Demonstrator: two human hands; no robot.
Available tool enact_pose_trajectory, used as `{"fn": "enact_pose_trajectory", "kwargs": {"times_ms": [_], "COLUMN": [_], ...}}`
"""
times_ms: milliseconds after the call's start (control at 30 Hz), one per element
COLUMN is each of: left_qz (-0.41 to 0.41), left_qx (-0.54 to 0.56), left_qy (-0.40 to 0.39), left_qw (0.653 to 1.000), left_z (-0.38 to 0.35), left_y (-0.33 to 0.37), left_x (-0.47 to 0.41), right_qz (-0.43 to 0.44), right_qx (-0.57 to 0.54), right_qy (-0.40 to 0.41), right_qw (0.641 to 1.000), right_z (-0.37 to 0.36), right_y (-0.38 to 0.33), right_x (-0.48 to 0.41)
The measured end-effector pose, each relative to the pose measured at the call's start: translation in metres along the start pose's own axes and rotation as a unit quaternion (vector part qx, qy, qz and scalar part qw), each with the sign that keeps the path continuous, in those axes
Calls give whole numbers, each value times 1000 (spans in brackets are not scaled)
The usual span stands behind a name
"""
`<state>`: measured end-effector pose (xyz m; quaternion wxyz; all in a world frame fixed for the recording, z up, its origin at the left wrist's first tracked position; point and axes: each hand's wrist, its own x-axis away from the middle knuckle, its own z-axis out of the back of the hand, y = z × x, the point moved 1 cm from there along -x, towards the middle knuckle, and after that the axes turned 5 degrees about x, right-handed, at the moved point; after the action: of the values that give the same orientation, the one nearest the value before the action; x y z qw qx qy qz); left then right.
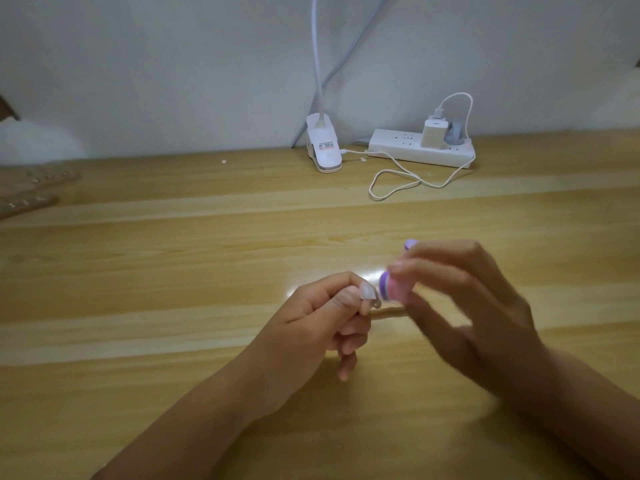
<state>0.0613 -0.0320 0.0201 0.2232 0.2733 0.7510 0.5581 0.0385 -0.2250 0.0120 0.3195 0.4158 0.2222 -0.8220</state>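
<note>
Both hands work over the wooden bench [173, 271], near its middle. Right hand [464, 306] grips a small purple-and-pink cylinder [389, 289] in curled fingers (blurred, kind unclear). Left hand [325, 317] pinches a small clear piece [367, 293] between thumb and forefinger, just beside the cylinder's purple end. Far edge: clip lamp [323, 147], white power strip [398, 147].

And there, well beyond the fingers [433, 268], at the back of the wooden bench [173, 271] against the pale wall [173, 64], sits a white clip lamp [323, 147], a white power strip [398, 147] just to its right with a charger [433, 133] plugged in, its white cable [394, 174] looping nearer the fingers.
</note>
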Motion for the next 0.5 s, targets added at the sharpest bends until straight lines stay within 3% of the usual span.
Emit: {"fn": "enact_pose_trajectory", "kwargs": {"times_ms": [100,267,433,500], "left_qz": [-3,6,-4,2], "left_qx": [1,2,-31,-22], "left_qy": [-3,-2,9,15], "left_qw": [1000,1000,999,1000], "left_z": [-2,3,0,1], "left_y": [-2,0,-5,-3], "left_x": [1,0,0,0], "right_qz": [66,-16,59,30], "right_qx": [12,47,31,54], "right_qy": [-31,-12,-33,-34], "right_qw": [997,999,997,998], "right_z": [-7,0,-8,-4], "right_y": [-10,8,-11,1], "right_x": [4,-3,3,1]}}
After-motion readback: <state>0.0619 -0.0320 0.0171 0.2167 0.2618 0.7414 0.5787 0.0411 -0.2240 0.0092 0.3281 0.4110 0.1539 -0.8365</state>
